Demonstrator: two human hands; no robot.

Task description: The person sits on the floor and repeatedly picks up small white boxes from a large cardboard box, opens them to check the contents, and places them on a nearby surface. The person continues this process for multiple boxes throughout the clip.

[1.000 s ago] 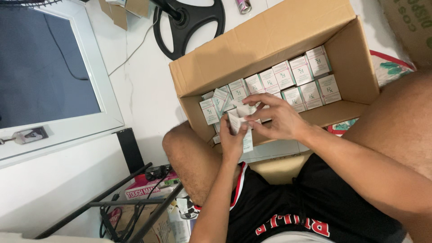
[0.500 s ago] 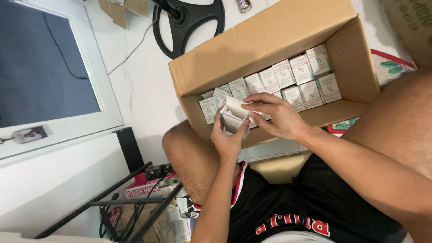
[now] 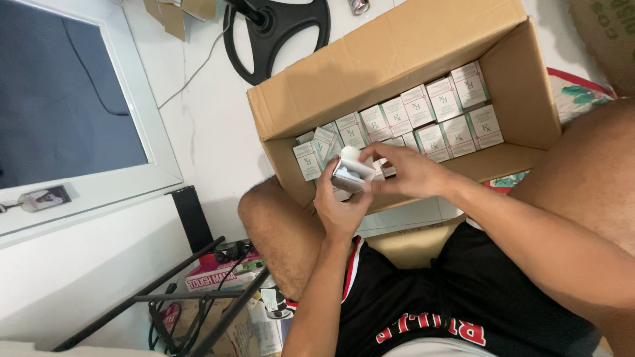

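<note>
My left hand (image 3: 338,205) grips a small white carton (image 3: 350,173) whose end flap stands open, just above the near wall of a brown cardboard box (image 3: 370,63). My right hand (image 3: 405,170) pinches the carton's open end from the right, with a white rounded item showing at its top. Inside the box, several small white and green cartons (image 3: 430,112) stand in two tight rows. My bare knees flank the box.
A black round fan base (image 3: 278,33) lies on the white floor beyond the box. A white-framed dark glass door (image 3: 66,99) is at the left. A black metal stand (image 3: 178,297) and a red and white package (image 3: 211,274) sit lower left.
Both hands have stayed at the box's near edge, turning the small carton; its end flap now stands open and a white item shows at its top.
</note>
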